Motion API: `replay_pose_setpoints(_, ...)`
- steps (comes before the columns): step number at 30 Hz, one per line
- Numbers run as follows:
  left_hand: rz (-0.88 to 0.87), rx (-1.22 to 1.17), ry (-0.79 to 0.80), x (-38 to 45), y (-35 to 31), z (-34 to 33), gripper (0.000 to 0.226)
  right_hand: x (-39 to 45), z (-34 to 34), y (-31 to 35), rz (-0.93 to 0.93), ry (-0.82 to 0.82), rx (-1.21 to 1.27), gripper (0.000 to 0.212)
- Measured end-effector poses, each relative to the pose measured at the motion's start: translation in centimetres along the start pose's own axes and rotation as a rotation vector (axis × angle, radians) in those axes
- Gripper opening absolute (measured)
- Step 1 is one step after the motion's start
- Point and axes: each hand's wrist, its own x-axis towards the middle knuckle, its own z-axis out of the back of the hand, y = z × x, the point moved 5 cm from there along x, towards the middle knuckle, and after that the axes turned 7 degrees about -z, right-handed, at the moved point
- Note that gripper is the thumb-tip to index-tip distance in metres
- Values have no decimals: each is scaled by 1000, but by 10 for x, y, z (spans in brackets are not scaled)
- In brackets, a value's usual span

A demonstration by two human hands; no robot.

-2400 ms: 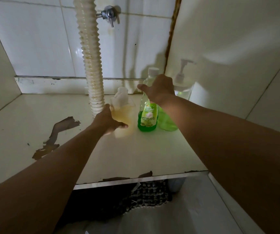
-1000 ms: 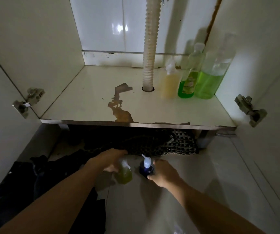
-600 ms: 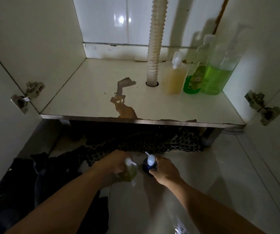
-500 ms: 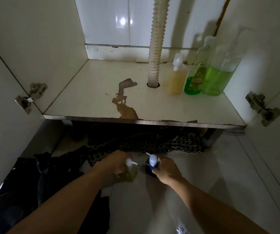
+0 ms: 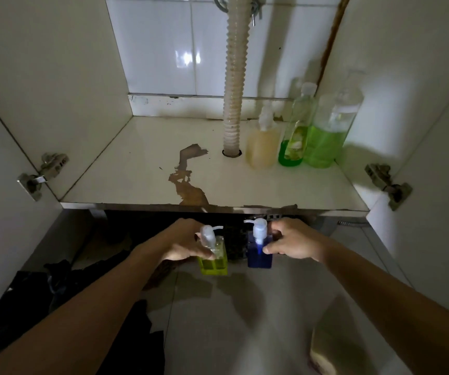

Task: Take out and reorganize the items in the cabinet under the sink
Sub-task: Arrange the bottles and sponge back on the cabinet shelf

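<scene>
My left hand (image 5: 183, 243) grips a square yellow-green pump bottle (image 5: 214, 259) and my right hand (image 5: 292, 243) grips a square blue pump bottle (image 5: 259, 251). Both bottles are upright, just in front of the cabinet's front edge and above the tiled floor. On the cabinet shelf (image 5: 142, 169), at the back right, stand a pale yellow pump bottle (image 5: 262, 144), a slim green soap bottle (image 5: 293, 136) and a large clear bottle of green liquid (image 5: 328, 136), side by side.
A ribbed drain hose (image 5: 235, 77) runs down through a hole in the shelf, left of the bottles. The shelf surface is peeled near its middle. Door hinges (image 5: 42, 174) sit on both side walls. A dark mat (image 5: 234, 239) and dark cloth (image 5: 55, 293) lie on the floor.
Earlier both hands set bottles at the shelf's back right. They then reached down to two small pump bottles on the floor and have now lifted them up towards the shelf edge.
</scene>
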Motion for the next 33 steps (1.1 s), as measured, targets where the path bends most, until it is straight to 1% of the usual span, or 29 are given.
replay_pose_setpoints(1,-13,-14,-20,1,-7,9,19,-3,13,4,18,-20,-18,11)
replay_pose_setpoints(3,-60,-47,-83,2,-25,29,21,-8,38,13,37,-59,-11,17)
replay_pose_setpoints(6,-132,-37,-211,10,-40,56,36,-5,69,21,47,-151,17,13)
replay_pose_setpoints(8,-121,40,-309,22,-41,73,27,2,87,25,47,-220,16,16)
replay_pose_setpoints(9,-104,60,-346,31,-37,80,29,8,93,28,53,-237,23,21)
replay_pose_setpoints(11,-79,69,-348,49,-32,87,45,24,104,36,64,-240,17,26)
replay_pose_setpoints(12,-73,59,-338,56,-32,91,48,34,107,41,59,-235,7,26)
replay_pose_setpoints(13,-82,34,-337,63,-34,95,44,45,111,46,46,-235,0,26)
replay_pose_setpoints(14,-109,31,-353,69,-38,100,35,56,113,52,33,-239,-11,25)
replay_pose_setpoints(15,-134,50,-388,76,-40,106,31,68,115,57,23,-251,-25,26)
replay_pose_setpoints(16,-149,75,-428,82,-42,113,29,80,117,62,15,-266,-37,26)
replay_pose_setpoints(18,-139,47,-501,97,-36,124,32,102,117,71,4,-291,-50,29)
replay_pose_setpoints(21,-87,30,-502,123,-20,127,38,132,111,78,-7,-303,-51,33)
replay_pose_setpoints(23,-70,32,-507,133,-14,126,40,146,106,79,-15,-326,-37,31)
replay_pose_setpoints(26,-77,20,-528,142,-8,130,44,159,101,75,-20,-386,70,30)
replay_pose_setpoints(28,-72,23,-529,143,-6,131,59,152,96,76,5,-485,90,35)
replay_pose_setpoints(30,-52,7,-517,143,0,127,72,137,90,74,34,-640,64,39)
replay_pose_setpoints(32,-41,-3,-500,142,6,119,74,122,81,71,70,-756,116,32)
replay_pose_setpoints(33,-40,1,-501,142,9,116,72,119,74,69,105,-764,150,25)
